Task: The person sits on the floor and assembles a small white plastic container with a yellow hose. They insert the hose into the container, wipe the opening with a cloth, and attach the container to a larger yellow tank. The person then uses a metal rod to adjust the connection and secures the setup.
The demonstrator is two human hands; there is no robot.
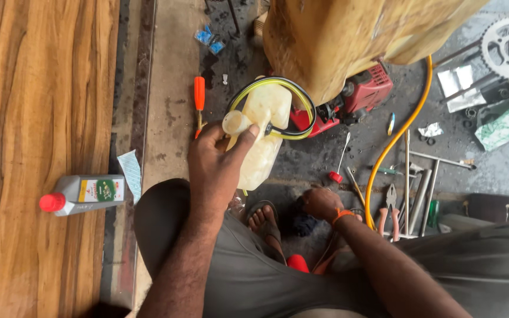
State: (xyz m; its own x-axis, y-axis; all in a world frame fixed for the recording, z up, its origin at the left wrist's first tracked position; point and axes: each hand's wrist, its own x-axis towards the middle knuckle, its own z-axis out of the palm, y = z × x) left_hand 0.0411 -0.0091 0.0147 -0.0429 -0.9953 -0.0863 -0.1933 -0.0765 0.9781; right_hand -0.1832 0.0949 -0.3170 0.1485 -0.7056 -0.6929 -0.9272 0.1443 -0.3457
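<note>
Translucent plastic tank (262, 136) sits over the grimy floor (313, 159) by the red engine (365, 91), looped with black-yellow hose (293, 94); looks light, probably slick, so the narrow neck seems the best grab. Left hand (216, 162) is clamped round it, arm straight; right hand (320, 203) rests low, fingers curled, can't tell on what.

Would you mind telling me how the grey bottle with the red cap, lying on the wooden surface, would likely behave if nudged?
The grey bottle lies on its side on the smooth wooden surface, so it would probably slide or turn rather than tip. Its flattish body suggests it will not roll far. The red cap looks closed, so spilling seems unlikely.
</note>
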